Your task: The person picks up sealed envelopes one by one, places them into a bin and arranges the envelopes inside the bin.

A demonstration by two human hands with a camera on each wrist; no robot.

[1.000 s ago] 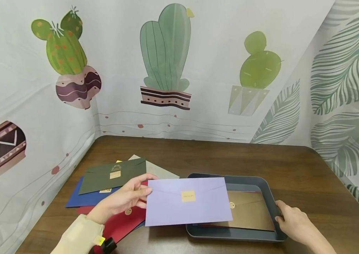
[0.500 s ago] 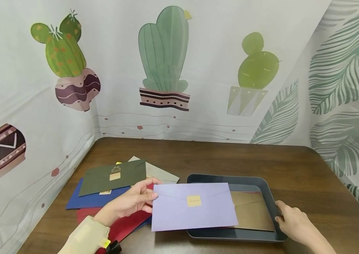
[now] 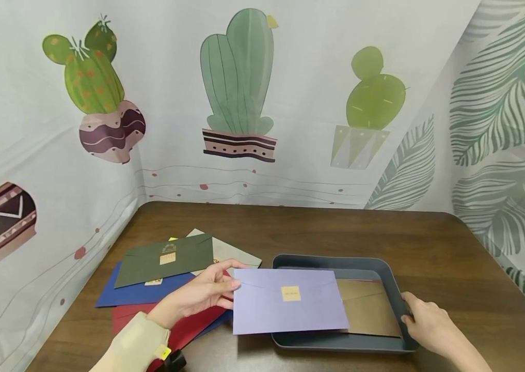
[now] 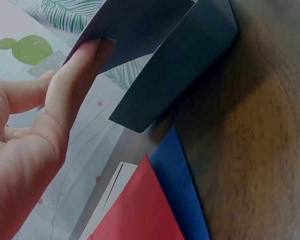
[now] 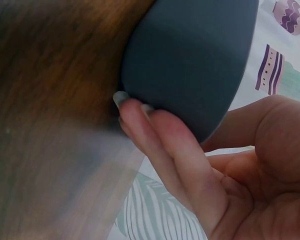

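Observation:
A lavender envelope with a square gold sticker is pinched at its left edge by my left hand. It overlaps the left part of a dark grey tray, and in the left wrist view its underside shows above the tray wall. Inside the tray lies a brown envelope, partly covered by the lavender one; a thin red edge shows behind it. My right hand grips the tray's right end. The right wrist view shows fingers against the tray's outer wall.
Left of the tray, several envelopes overlap in a loose pile: dark green, blue, red and pale grey. They lie on a brown wooden table, with a printed cloth hanging behind.
My left hand has carried the lavender envelope to the right and slightly down, covering more of the brown envelope and the tray. My right hand stays on the tray's end.

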